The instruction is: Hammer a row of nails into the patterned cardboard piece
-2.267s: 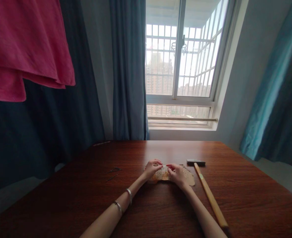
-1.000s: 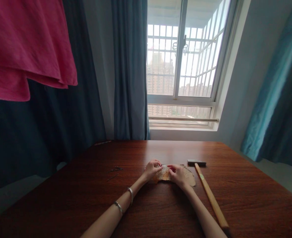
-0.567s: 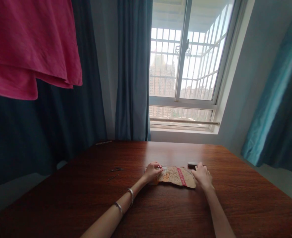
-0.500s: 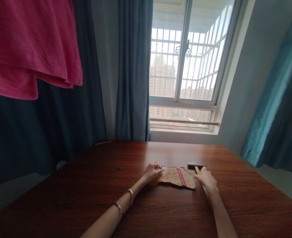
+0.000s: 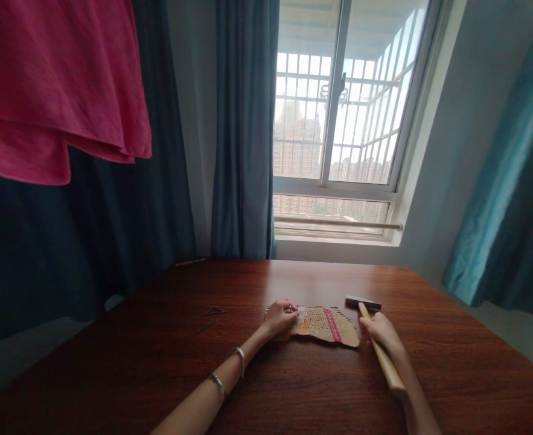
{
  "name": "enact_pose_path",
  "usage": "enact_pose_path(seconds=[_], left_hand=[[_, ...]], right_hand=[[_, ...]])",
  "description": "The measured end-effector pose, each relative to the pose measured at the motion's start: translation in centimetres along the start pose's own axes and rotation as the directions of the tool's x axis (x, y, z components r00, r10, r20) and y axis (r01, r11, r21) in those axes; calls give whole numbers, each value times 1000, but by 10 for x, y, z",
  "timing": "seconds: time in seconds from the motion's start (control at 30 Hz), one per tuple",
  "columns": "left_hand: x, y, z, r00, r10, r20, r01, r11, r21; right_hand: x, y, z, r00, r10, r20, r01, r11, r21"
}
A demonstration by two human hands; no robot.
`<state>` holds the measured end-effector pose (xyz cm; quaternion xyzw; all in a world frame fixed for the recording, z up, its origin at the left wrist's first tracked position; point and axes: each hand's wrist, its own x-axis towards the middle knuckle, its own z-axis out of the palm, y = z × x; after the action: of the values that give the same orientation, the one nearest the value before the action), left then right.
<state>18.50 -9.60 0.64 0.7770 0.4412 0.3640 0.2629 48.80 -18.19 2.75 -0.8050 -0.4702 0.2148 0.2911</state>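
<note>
Hammer: a dark, blocky metal head (image 5: 363, 302) on a long, pale, smooth wooden handle (image 5: 389, 370), to the right of the board; whether it rests on the tabletop or is just lifted, I cannot tell.
Hammer's handling: probably head-heavy and rigid; the bare wood should give a steady hold, lower down for swing, nearer the head for control.
Right hand (image 5: 381, 331): fingers wrapped around the upper handle, close below the head.
Left hand (image 5: 279, 317): thumb and fingertips pressed together, pinching a slim, dark, upright pin (image 5: 297, 307) over the board's left end.
Pin's handling: likely light, stiff and easy to let slip; best held by the shaft, below its top.
Board: a thin, flat, tan sheet (image 5: 350, 336) with a wavy near edge, dark specks, an orange patch and a pink-red patterned band (image 5: 332, 325); likely light, best steadied at its plain right end.
Loose pieces: thin, dark, nail-like slivers (image 5: 212, 311) left of the hands.
Tabletop: glossy red-brown wood grain (image 5: 266, 393).
Wrist: two silvery metal bangles (image 5: 240, 357) on the left forearm.
</note>
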Motion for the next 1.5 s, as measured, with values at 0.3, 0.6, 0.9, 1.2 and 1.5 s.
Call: enact_pose_path(seconds=[0.3,0.6,0.9,1.2,1.5], left_hand=[[1,-7,3,1000,28,6,-28,1000,9],[0,-3,2,999,43,3,-43,999,13],[0,0,-1,998,62,25,-62,998,-2],[0,-2,0,998,24,52,-24,1000,3],[-1,-4,2,997,69,20,-69,998,-6]], right_hand=[[-6,-36,8,994,-75,83,6,777,630],[-53,-76,11,911,-259,321,-127,566,815],[-82,-93,17,800,-358,482,-234,554,799],[-93,-97,14,812,-377,446,-216,516,829],[-92,-96,23,823,-378,424,-202,502,841]])
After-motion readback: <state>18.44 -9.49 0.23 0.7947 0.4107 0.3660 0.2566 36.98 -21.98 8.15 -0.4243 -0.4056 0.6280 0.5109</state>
